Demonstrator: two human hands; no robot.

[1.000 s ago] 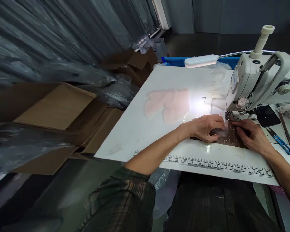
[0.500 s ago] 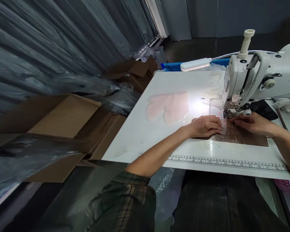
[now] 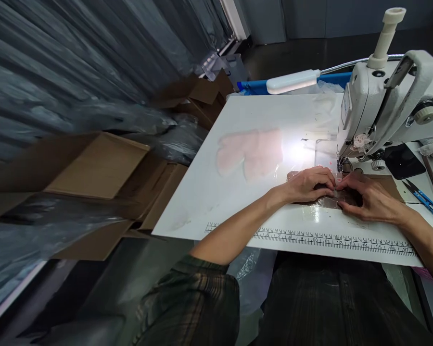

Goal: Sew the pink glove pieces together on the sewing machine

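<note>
A brown, shiny sheet (image 3: pixel 388 185) lies on the white table under the needle area of a white sewing machine (image 3: pixel 368 105). My left hand (image 3: pixel 312 183) is on the sheet's left part, its fingers curled and pressed together at the edge of a clear strip. Close beside it, my right hand (image 3: pixel 370 198) has its thumb and fingers bent over the sheet, gripping it. The two hands' fingertips nearly meet just in front of the presser foot (image 3: pixel 340 165). My fingers hide most of the clear strip with its pink marks.
A pale pink mitten-shaped piece (image 3: pixel 254 153) is on the table to the left. Blue thread snips (image 3: pixel 426 199) and a black flat object (image 3: pixel 404 161) lie at the right. A printed ruler (image 3: pixel 310 239) runs along the front edge. Open cardboard boxes (image 3: pixel 97 166) stand left.
My right hand has moved left and toward me, meeting my left hand over the sheet. The view has shifted, and the blue snips now show at the right.
</note>
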